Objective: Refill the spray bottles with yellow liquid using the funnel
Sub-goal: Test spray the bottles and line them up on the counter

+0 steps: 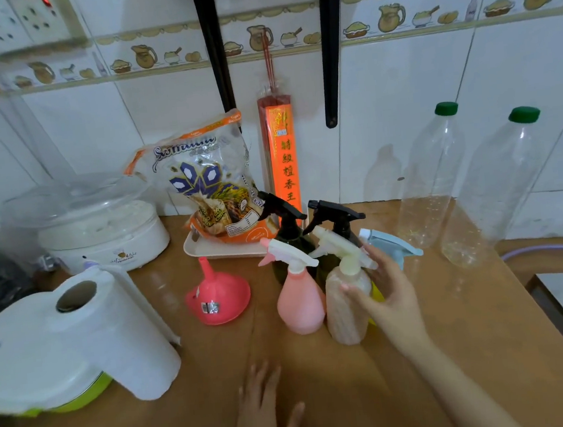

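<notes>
Several spray bottles stand clustered mid-table. A pink one (300, 302) is at the front left, and a cream one (346, 313) stands beside it. Two dark ones with black triggers (288, 226) (337, 220) are behind. A pale blue sprayer head (391, 245) shows at the right. My right hand (390, 301) curls around the cream bottle's right side, thumb on its front. A bit of yellow shows behind that hand. A pink funnel (217, 297) sits upside down left of the bottles. My left hand (266, 412) rests flat on the table near the front, fingers spread.
Two tall clear bottles with green caps (431, 178) (498, 189) stand at the back right. A paper towel roll (113, 336) lies on a white-lidded green container (30, 368) at left. A rice bag (211, 182) leans on a tray (221, 250). A sink edge (557, 303) borders the right.
</notes>
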